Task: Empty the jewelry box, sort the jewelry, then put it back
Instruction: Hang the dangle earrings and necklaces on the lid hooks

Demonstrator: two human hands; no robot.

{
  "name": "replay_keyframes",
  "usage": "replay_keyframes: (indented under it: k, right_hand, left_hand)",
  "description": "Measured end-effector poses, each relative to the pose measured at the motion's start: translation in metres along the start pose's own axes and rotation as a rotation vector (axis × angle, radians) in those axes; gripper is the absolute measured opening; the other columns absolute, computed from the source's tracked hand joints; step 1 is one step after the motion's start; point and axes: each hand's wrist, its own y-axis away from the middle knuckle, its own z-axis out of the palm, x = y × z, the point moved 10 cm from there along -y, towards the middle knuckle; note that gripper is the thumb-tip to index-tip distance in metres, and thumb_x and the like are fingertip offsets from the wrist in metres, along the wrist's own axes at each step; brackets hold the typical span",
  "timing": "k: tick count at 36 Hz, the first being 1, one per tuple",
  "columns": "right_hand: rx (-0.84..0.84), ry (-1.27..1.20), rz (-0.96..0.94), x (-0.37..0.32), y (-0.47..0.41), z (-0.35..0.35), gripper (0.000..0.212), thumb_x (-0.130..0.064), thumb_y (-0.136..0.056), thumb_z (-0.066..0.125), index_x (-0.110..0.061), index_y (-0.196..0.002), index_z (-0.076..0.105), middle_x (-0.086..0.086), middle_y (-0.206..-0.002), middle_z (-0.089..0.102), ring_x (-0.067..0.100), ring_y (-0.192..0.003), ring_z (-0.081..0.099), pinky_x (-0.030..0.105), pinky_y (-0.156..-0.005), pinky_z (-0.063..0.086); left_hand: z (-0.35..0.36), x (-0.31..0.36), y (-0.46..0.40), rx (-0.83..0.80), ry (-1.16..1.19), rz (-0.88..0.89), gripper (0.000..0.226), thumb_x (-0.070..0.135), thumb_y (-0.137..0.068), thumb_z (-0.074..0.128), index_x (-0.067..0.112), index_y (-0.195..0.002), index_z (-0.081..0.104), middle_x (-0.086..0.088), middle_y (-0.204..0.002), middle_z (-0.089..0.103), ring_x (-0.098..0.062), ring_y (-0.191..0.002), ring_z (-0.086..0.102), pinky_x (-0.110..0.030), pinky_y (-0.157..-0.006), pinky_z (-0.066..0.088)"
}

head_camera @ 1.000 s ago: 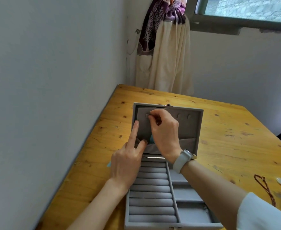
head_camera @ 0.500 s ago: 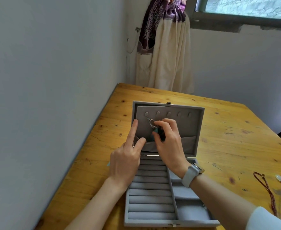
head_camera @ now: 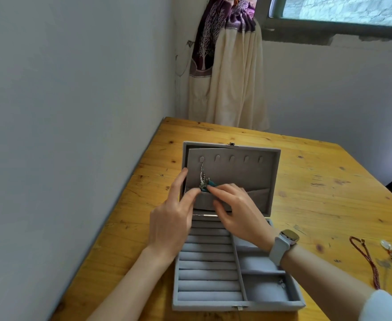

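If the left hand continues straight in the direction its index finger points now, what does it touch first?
Most likely the left edge of the open lid: the left hand has its index finger lying along that edge, pointing up and away. Beyond it I see only table, though depth is unclear.

Open grey jewelry box (head_camera: 269, 295), silver-teal necklace (head_camera: 203, 179) hanging inside lid
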Motion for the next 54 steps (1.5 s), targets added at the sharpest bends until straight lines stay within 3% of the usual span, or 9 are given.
replay_keyframes:
  k: [6, 12, 17, 28, 38, 43, 46, 49, 54]
  right_hand:
    - [0.236, -0.146, 0.040, -0.005, 0.012, -0.031, 0.028, -0.008, -0.085, 0.050, -0.005, -0.109, 0.063, 0.005, -0.106, 0.061, 0.013, -0.099, 0.054, 0.021, -0.087, 0.046]
    - [0.112, -0.476, 0.196, -0.013, 0.030, -0.015, 0.022, 0.001, -0.088, 0.053, -0.009, -0.104, 0.064, -0.001, -0.094, 0.061, 0.005, -0.085, 0.057, 0.013, -0.073, 0.046]
    - [0.005, -0.693, 0.488, -0.003, 0.049, 0.006, 0.018, -0.008, -0.089, 0.054, -0.022, -0.095, 0.064, -0.003, -0.089, 0.066, 0.007, -0.083, 0.061, 0.021, -0.076, 0.049]
    - [-0.208, -1.392, 0.749, -0.017, 0.074, 0.025, 0.025, -0.011, -0.090, 0.054, -0.009, -0.114, 0.060, 0.006, -0.096, 0.065, 0.014, -0.079, 0.060, 0.023, -0.066, 0.048]
    - [0.088, -1.816, 0.862, 0.000, 0.074, 0.003, 0.010, 0.002, -0.089, 0.050, -0.001, -0.089, 0.060, 0.008, -0.068, 0.058, 0.010, -0.057, 0.056, 0.017, -0.052, 0.048]
    - [0.081, -1.745, 0.873, 0.012, 0.063, -0.008, 0.013, -0.001, -0.088, 0.051, -0.004, -0.079, 0.059, 0.006, -0.068, 0.057, 0.009, -0.057, 0.052, 0.015, -0.052, 0.046]
    - [0.032, -1.393, 0.700, 0.020, 0.041, -0.033, 0.014, -0.004, -0.089, 0.053, -0.007, -0.077, 0.060, 0.004, -0.068, 0.055, 0.009, -0.059, 0.050, 0.017, -0.055, 0.042]
    - [0.053, -0.831, 0.481, 0.021, 0.011, -0.073, 0.011, -0.007, -0.088, 0.055, -0.012, -0.080, 0.060, 0.001, -0.069, 0.058, 0.008, -0.061, 0.052, 0.015, -0.056, 0.044]
    - [0.122, -0.455, 0.328, 0.022, -0.030, -0.107, 0.011, -0.005, -0.087, 0.054, -0.012, -0.080, 0.060, -0.006, -0.066, 0.057, 0.006, -0.060, 0.051, 0.023, -0.061, 0.044]
  left_hand:
    - [-0.022, -0.030, 0.006, 0.113, 0.437, -0.463, 0.020, 0.020, -0.089, 0.058, 0.017, -0.107, 0.050, 0.001, -0.085, 0.050, -0.007, -0.064, 0.046, -0.015, -0.052, 0.044]
    - [0.022, -0.027, 0.032, -0.417, 1.043, -0.896, 0.012, 0.003, -0.089, 0.043, 0.008, -0.093, 0.053, -0.004, -0.071, 0.041, -0.010, -0.058, 0.037, -0.018, -0.044, 0.031]
    - [0.019, -0.020, 0.044, -0.615, 0.925, -0.895, 0.020, 0.001, -0.087, 0.055, 0.013, -0.103, 0.057, -0.011, -0.085, 0.054, -0.014, -0.068, 0.049, -0.020, -0.049, 0.039]
    - [-0.018, 0.020, -0.007, -0.341, 0.682, -0.504, 0.014, 0.009, -0.084, 0.064, 0.018, -0.092, 0.059, -0.003, -0.089, 0.066, -0.012, -0.083, 0.063, -0.014, -0.060, 0.047]
    - [-0.017, 0.044, -0.021, -0.298, 0.640, -0.420, 0.013, 0.008, -0.081, 0.067, 0.018, -0.085, 0.060, 0.001, -0.082, 0.065, -0.002, -0.072, 0.062, -0.011, -0.060, 0.048]
    - [-0.016, 0.050, -0.023, -0.257, 0.691, -0.399, 0.014, 0.004, -0.080, 0.068, 0.016, -0.084, 0.062, -0.001, -0.081, 0.066, -0.001, -0.071, 0.062, -0.013, -0.062, 0.049]
    - [-0.015, 0.045, -0.025, -0.204, 0.647, -0.390, 0.017, 0.006, -0.083, 0.065, 0.019, -0.093, 0.061, 0.004, -0.090, 0.066, -0.001, -0.079, 0.062, -0.011, -0.069, 0.049]
    - [-0.017, 0.036, -0.023, -0.105, 0.343, -0.303, 0.022, 0.014, -0.086, 0.063, 0.020, -0.107, 0.059, 0.008, -0.101, 0.059, -0.005, -0.093, 0.056, -0.013, -0.077, 0.045]
    - [0.003, 0.043, -0.014, -0.062, -0.285, -0.027, 0.041, 0.019, -0.067, 0.078, 0.013, -0.107, 0.067, -0.009, -0.103, 0.059, -0.025, -0.099, 0.049, -0.040, -0.076, 0.044]
